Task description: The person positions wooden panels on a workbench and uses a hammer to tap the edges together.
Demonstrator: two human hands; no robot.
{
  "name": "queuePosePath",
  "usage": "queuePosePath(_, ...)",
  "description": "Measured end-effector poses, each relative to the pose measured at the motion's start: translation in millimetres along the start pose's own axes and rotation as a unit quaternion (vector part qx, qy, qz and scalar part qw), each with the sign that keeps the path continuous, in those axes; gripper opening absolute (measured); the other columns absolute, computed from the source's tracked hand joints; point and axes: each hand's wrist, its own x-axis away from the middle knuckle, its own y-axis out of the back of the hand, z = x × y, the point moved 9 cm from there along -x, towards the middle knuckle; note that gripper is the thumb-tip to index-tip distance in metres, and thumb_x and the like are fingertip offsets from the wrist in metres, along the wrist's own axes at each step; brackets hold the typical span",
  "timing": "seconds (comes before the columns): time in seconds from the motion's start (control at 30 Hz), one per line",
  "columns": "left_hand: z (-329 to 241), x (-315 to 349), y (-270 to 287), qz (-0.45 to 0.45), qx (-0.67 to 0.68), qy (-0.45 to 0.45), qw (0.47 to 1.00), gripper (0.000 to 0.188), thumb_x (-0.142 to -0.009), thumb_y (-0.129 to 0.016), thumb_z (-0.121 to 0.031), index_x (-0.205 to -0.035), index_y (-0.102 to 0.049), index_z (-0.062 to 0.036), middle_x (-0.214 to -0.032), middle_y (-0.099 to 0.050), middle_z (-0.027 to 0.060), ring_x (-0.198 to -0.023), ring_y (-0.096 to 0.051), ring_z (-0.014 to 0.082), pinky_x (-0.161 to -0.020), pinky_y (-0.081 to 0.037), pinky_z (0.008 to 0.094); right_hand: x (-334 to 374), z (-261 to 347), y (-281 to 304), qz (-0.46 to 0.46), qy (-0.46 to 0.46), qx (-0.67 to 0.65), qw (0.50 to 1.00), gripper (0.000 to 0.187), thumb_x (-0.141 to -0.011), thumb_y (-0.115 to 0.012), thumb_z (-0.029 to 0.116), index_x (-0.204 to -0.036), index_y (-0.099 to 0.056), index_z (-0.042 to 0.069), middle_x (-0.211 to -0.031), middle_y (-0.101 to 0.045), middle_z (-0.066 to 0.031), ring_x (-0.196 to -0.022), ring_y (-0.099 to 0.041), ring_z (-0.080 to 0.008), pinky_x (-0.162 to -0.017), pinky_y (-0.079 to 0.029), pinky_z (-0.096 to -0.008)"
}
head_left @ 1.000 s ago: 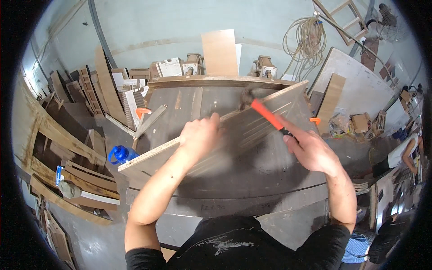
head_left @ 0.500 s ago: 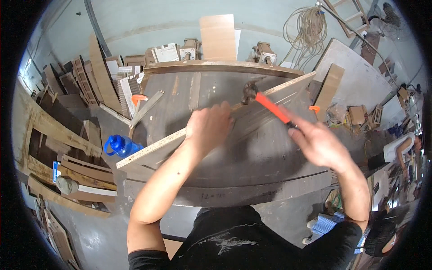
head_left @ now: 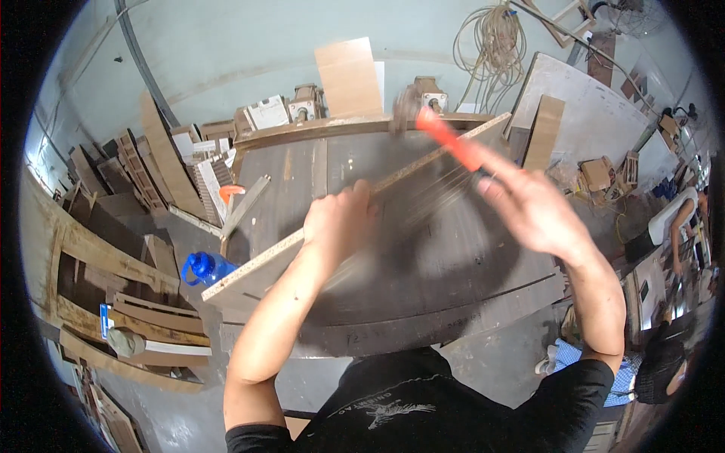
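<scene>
A long particleboard panel [head_left: 266, 255] stands on its edge, slanting across the dark workbench [head_left: 393, 329] from near left to far right. My left hand [head_left: 337, 219] is closed over the panel's top edge, near its middle; whether it pinches anything small there is too blurred to see. In my right hand [head_left: 529, 202] is a hammer [head_left: 453, 143] with a red handle. Its dark head, smeared by motion, is raised above the panel's far half, apart from the edge.
A blue bottle [head_left: 204, 267] stands beside the panel's left end. An orange-handled tool [head_left: 231, 192] lies at the bench's left side. Wooden boards [head_left: 124, 298] are stacked at left. Coiled hose [head_left: 489, 44] hangs on the wall. Another person [head_left: 672, 226] is at far right.
The hammer head has risen from the panel's edge toward the far side, with my right hand. My left hand still holds the panel. The whole view has tilted slightly.
</scene>
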Motion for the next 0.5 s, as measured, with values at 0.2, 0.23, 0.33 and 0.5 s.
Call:
queuePosePath(0.2,-1.1,-1.5,-4.8,-0.033,0.009,-0.043,0.999,0.03,-0.093,-0.061,-0.033,-0.103,-0.053,-0.0058,-0.087,-0.069,0.0214,-0.085,-0.067,0.0425,-0.075,-0.053,0.0517,38.1,2.8,58.1,-0.445,0.086,-0.237,0.859,0.054,-0.105,-0.044,0.022,-0.157,-0.029,0.014,-0.065,-0.033,0.0073,-0.054,-0.03,-0.0012,-0.046,-0.024,-0.0196)
queuePosePath(0.23,-6.9,-2.9,-1.5,-0.03,0.003,-0.042,0.999,0.03,-0.093,-0.061,-0.033,-0.103,-0.053,-0.0058,-0.087,-0.069,0.0214,-0.085,-0.067,0.0425,-0.075,-0.053,0.0517,26.1,0.0,29.9,-0.315,0.114,-0.127,0.934,0.056,-0.102,-0.049,0.021,-0.155,-0.031,0.019,-0.083,-0.051,-0.0081,-0.066,-0.05,-0.0193,-0.06,-0.038,-0.0341)
queuePosePath(0.33,-13.3,-2.7,3.6,-0.021,-0.02,-0.044,0.999,0.029,-0.092,-0.062,-0.032,-0.1,-0.052,-0.0056,-0.084,-0.069,0.021,-0.081,-0.068,0.0421,-0.072,-0.054,0.0515,8.3,-5.6,-2.8,-0.071,0.039,-0.025,0.996,0.056,-0.098,-0.055,0.02,-0.151,-0.038,0.02,-0.116,-0.065,-0.0209,-0.099,-0.064,-0.0387,-0.087,-0.05,-0.0463)
queuePosePath(0.5,-4.2,0.4,-1.0,-0.058,-0.037,-0.043,0.997,0.028,-0.09,-0.064,-0.031,-0.097,-0.051,-0.0061,-0.075,-0.069,0.0195,-0.071,-0.068,0.0412,-0.065,-0.055,0.0509,16.7,10.1,56.0,-0.247,0.121,-0.078,0.958,0.052,-0.101,-0.054,0.02,-0.15,-0.04,0.012,-0.135,-0.06,-0.0169,-0.12,-0.061,-0.0281,-0.099,-0.048,-0.0389)
